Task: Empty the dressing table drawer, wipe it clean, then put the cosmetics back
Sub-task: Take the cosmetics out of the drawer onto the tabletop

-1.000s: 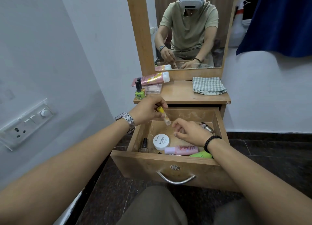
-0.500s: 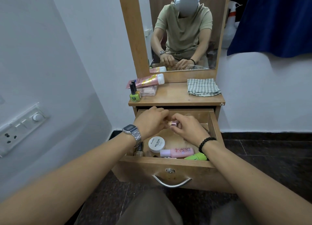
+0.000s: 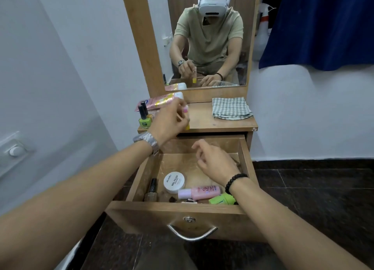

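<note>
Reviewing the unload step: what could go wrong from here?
1. The left hand pinches two small items, a yellow-capped vial and a pink one, above the tabletop edge; either may slip.
2. Setting them down could topple the upright nail polish bottles nearby.
3. The right hand hovers empty; items remain at the drawer front.

You can read "ZUDIO" and "NAIL POLISH" on the lid of the white jar (image 3: 174, 182) in the drawer (image 3: 176, 212). The pink bottle (image 3: 204, 192) has print, but it is too small to read.
</note>
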